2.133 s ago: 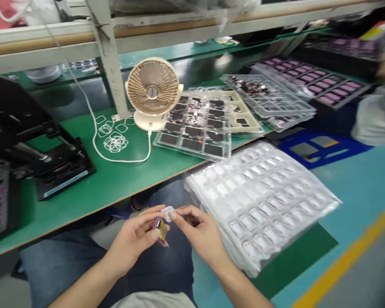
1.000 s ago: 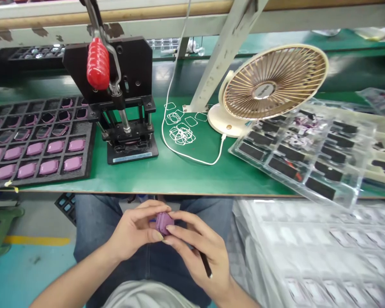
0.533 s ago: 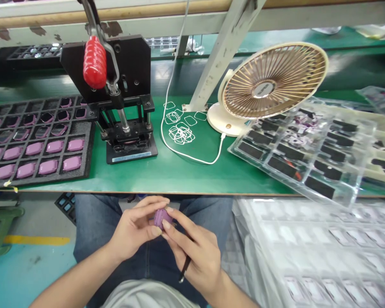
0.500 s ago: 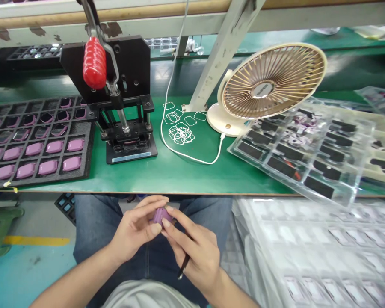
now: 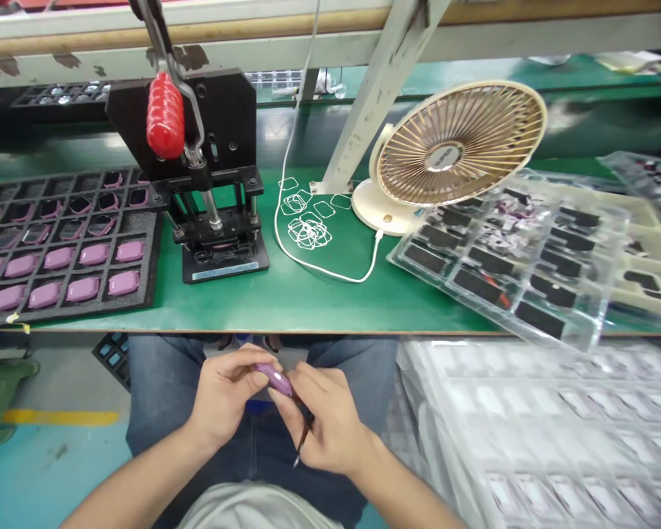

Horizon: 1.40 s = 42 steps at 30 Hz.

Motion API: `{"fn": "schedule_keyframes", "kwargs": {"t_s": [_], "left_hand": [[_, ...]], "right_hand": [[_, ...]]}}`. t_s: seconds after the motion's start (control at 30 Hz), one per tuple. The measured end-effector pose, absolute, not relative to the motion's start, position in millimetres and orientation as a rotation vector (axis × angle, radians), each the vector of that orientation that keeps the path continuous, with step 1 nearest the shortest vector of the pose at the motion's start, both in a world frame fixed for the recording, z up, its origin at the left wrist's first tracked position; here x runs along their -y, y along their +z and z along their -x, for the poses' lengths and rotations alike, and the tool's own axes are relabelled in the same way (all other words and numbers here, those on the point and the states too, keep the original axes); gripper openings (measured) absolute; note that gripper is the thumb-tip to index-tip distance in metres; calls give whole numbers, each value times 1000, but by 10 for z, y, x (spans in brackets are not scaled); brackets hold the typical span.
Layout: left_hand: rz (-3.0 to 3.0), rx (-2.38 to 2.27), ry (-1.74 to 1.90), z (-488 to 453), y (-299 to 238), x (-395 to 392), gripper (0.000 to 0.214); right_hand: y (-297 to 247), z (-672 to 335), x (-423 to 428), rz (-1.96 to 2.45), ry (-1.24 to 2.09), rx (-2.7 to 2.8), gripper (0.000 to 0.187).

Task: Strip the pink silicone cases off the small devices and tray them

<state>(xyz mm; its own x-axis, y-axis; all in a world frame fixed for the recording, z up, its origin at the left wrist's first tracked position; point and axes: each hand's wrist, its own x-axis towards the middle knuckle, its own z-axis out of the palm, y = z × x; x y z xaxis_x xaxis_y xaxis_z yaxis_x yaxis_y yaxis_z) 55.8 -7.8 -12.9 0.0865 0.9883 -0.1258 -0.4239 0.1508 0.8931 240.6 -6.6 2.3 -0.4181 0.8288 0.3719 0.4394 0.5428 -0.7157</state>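
The left hand point(image 5: 220, 397) pinches a glossy purple rounded casing point(image 5: 276, 379), beyond the green worktop's point(image 5: 336, 308) six-o'clock edge; the right hand point(image 5: 330, 422) touches its four-o'clock end, gripping a slim dark rod point(image 5: 304, 442). Angling the rod clear should prevent scratches.

Cream fan point(image 5: 468, 132) on green worktop point(image 5: 330, 308), white cable point(image 5: 358, 281) curving around thin loops point(image 5: 309, 231); left, red-handled press point(image 5: 203, 176); right, clear tray point(image 5: 522, 273) of dark, seemingly flat pieces point(image 5: 540, 319).
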Motion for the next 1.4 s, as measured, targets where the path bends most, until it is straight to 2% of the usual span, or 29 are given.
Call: {"fn": "schedule_keyframes", "kwargs": {"t_s": [0.1, 0.2, 0.3, 0.4, 0.47, 0.53, 0.63, 0.67, 0.77, 0.9, 1.1, 1.17, 1.27, 1.4], "left_hand": [[-893, -1050, 1222, -542, -107, 78, 18], [-1309, -1199, 1230, -443, -83, 48, 44], [-1925, -1102, 1311, -270, -57, -12, 68], [-2281, -942, 1315, -81, -17, -90, 73], [-2328, -974, 1340, 23, 25, -171, 69], [-2277, -1123, 1381, 97, 78, -303, 55], [-2191, -1319, 1412, 161, 162, -596, 30], [-2184, -1350, 1416, 172, 183, -703, 24], [-2169, -1395, 1400, 185, 193, -955, 20], [-2150, -1421, 1354, 172, 113, -1053, 20], [-2070, -1431, 1381, 223, 120, -989, 18], [-2010, -1453, 1437, 301, 166, -913, 18], [-1903, -1517, 1517, 442, 199, -732, 19], [-1791, -1602, 1521, 558, 177, -506, 18]], "right_hand": [[64, -2362, 14, 1055, 921, 1897, 28], [136, -2329, -85, 1118, 1441, 1552, 43], [187, -2278, -186, 1060, 1922, 1216, 51], [266, -2219, -308, 1036, 2087, 1238, 58], [410, -2203, -468, 1095, 1884, 1514, 62], [667, -2200, -726, 1155, 1374, 1758, 60], [1189, -2147, -1238, 1044, 477, 1809, 33], [1354, -2102, -1410, 943, 252, 1831, 29], [1681, -1899, -1819, 614, -134, 2060, 41], [1835, -1656, -2044, 431, -261, 2163, 22], [2123, -1647, -1988, 675, -217, 1795, 39], [1923, -1708, -1883, 669, -247, 1780, 31], [1263, -1797, -1732, 652, -224, 2106, 18], [514, -1757, -1776, 1018, -55, 2544, 30]]}}
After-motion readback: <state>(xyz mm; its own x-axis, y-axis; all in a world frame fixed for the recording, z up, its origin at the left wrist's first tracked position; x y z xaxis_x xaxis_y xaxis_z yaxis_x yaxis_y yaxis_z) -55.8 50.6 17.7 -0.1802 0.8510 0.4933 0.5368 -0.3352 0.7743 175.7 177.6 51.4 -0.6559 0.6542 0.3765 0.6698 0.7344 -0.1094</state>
